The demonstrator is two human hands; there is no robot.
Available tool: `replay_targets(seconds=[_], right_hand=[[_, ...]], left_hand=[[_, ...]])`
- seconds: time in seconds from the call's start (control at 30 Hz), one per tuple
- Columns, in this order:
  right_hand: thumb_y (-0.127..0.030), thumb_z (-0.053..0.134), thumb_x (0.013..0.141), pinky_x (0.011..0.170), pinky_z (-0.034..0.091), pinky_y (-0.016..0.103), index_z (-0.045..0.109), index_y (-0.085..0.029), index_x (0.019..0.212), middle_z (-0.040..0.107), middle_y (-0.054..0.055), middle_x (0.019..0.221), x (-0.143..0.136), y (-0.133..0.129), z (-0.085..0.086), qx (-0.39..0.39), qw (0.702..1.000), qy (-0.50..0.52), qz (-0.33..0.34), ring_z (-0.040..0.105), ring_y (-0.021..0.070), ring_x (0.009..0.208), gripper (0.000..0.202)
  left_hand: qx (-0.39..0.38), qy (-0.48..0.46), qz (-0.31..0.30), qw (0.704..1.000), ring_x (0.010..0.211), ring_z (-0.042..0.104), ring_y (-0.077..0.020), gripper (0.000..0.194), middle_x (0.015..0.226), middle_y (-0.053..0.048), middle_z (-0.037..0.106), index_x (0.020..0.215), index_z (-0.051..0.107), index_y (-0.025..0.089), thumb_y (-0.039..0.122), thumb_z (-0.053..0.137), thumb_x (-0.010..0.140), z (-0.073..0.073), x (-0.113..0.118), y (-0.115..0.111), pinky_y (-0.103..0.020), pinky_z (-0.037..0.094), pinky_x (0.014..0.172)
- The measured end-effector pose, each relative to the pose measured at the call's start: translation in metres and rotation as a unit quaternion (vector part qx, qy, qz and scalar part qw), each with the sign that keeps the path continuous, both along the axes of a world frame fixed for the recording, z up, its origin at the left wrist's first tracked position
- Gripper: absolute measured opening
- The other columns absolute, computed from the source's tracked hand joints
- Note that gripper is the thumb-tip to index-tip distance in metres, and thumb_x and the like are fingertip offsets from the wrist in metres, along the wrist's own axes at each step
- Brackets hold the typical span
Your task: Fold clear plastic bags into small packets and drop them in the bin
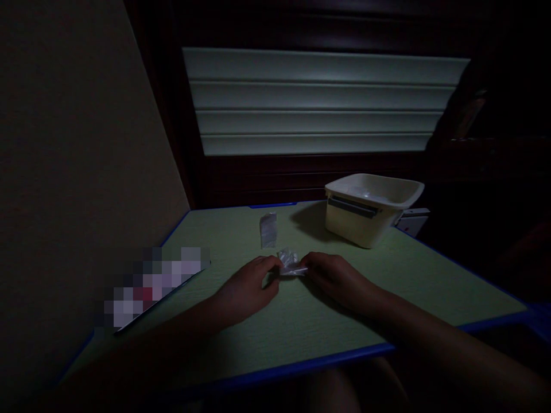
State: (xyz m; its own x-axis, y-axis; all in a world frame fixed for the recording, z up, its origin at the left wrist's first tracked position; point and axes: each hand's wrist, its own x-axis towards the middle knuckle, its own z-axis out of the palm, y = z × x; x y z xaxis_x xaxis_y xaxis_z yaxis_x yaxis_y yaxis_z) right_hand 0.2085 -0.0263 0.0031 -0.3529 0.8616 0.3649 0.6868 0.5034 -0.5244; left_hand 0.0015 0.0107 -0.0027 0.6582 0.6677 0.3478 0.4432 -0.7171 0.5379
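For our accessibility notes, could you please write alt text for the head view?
Two hands, left and right, hold a crumpled clear plastic piece over a green table; a flat translucent packet and a cream tub lie beyond.

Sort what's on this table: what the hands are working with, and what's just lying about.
In use:
- left hand and right hand, pinching opposite sides
- clear plastic, crumpled, between them

Lying about, untouched:
- packet, perhaps related
- tub, something pale inside, perhaps related
- blurred item, too obscured to identify
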Motion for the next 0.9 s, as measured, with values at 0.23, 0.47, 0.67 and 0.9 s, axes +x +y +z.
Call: replay_targets(seconds=[0.23,0.47,0.67,0.9], right_hand=[[-0.009,0.047,0.076,0.068,0.045,0.026,0.055,-0.015,0.096,0.064,0.004,0.085,-0.004,-0.004,0.001,-0.044,0.996,0.072,0.030,0.058,0.0152,0.075,0.022],[-0.026,0.050,0.083,0.065,0.042,0.026,0.058,-0.015,0.092,0.064,0.004,0.081,-0.006,-0.004,0.002,-0.046,0.996,0.076,0.024,0.057,0.0157,0.072,0.016],[-0.033,0.050,0.084,0.052,0.038,0.022,0.053,-0.017,0.090,0.061,0.001,0.068,-0.008,-0.002,0.000,-0.078,0.991,0.107,0.007,0.053,0.0131,0.059,0.018],[-0.034,0.051,0.083,0.053,0.040,0.023,0.048,-0.018,0.098,0.059,0.000,0.069,-0.009,0.000,-0.003,-0.080,0.984,0.161,0.009,0.053,0.0133,0.060,0.022]], left_hand=[[-0.016,-0.022,0.019,0.999,0.082,0.059,-0.0168,0.011,0.086,-0.001,0.063,0.086,0.060,0.019,0.015,0.053,0.078,-0.001,0.000,0.008,-0.027,0.043,0.076],[-0.057,-0.044,0.028,0.997,0.086,0.061,-0.0160,0.017,0.094,-0.002,0.065,0.092,0.058,0.019,0.019,0.061,0.076,0.000,0.002,0.004,-0.025,0.044,0.078],[-0.089,-0.045,0.046,0.994,0.076,0.063,-0.0155,0.009,0.081,0.000,0.067,0.085,0.059,0.019,0.025,0.058,0.078,0.004,0.005,0.000,-0.024,0.045,0.069],[-0.097,-0.033,0.069,0.992,0.064,0.059,-0.0138,0.007,0.067,0.003,0.062,0.076,0.057,0.018,0.024,0.053,0.078,0.005,0.006,-0.005,-0.023,0.042,0.063]])
